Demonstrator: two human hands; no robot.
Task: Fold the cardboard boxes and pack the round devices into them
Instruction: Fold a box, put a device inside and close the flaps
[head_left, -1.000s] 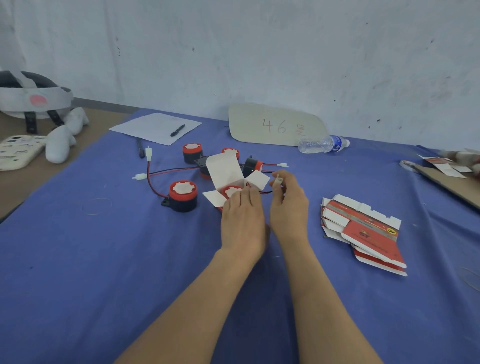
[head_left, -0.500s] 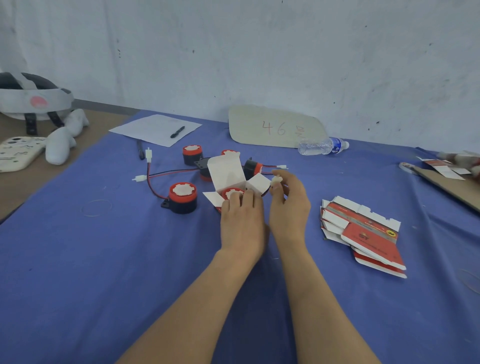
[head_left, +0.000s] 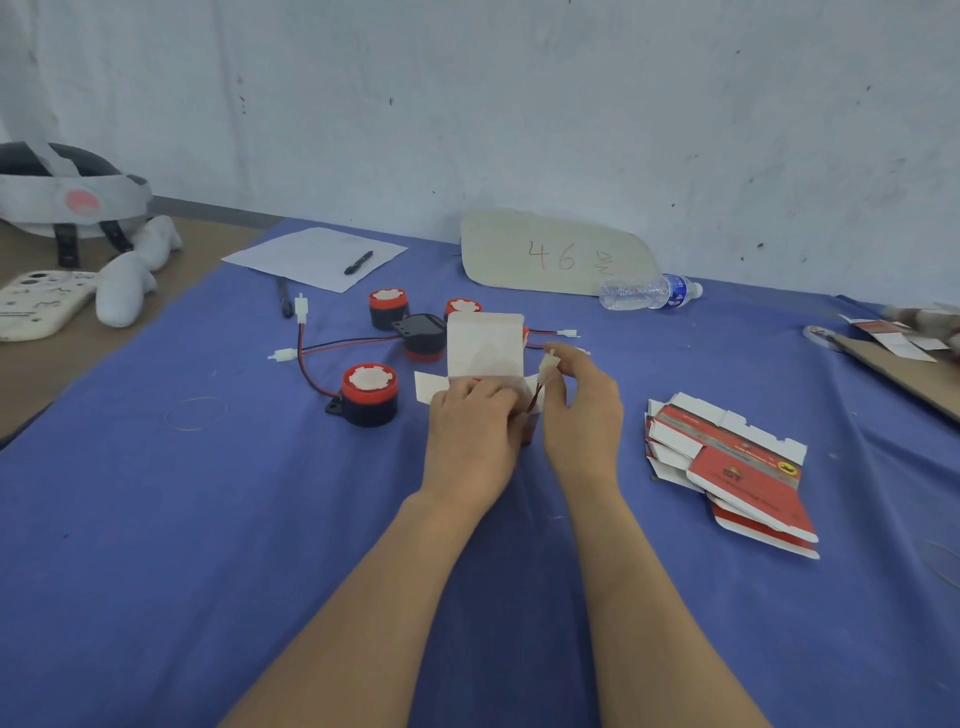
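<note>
A small cardboard box (head_left: 483, 347) stands in the middle of the blue cloth with its white lid flap raised. My left hand (head_left: 475, 431) covers the box's open top, fingers curled over it; the round device inside is hidden. My right hand (head_left: 582, 410) pinches that device's white connector (head_left: 548, 370), with its red and black wire running down toward the box. Three more red-and-black round devices lie behind and left: one (head_left: 369, 392) at the front left, one (head_left: 388, 307) farther back, one (head_left: 423, 338) beside the box. A pile of flat red boxes (head_left: 737, 475) lies to the right.
A paper sheet with a pen (head_left: 358, 262), a numbered card (head_left: 556, 254) and a water bottle (head_left: 647, 292) lie by the wall. A white headset (head_left: 62, 195) and controller (head_left: 130, 275) sit on the brown table at left. Cardboard (head_left: 904, 364) lies at the far right.
My left hand has curled over the box's top, hiding the device inside. The lid flap now stands more upright. My right hand has brought the connector closer to the box.
</note>
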